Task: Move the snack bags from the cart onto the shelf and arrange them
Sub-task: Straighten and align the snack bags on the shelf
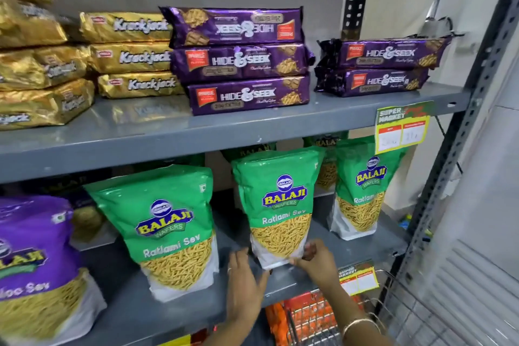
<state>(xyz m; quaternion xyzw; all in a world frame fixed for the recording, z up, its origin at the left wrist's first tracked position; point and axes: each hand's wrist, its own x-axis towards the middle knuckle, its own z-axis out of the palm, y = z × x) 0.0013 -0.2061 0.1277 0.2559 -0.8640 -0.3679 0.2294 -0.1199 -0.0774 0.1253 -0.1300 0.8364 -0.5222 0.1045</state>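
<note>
On the shelf (365, 244), both hands' grip apparently steadies upright green bag (276, 205).

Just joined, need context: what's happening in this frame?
A person is stocking a shelf. Both hands are at the bottom of the middle green bag: the right hand pinches its lower right corner, the left hand sits open by its lower left. Two more green bags stand on either side. The cart, still holding orange packs, is below.
</note>
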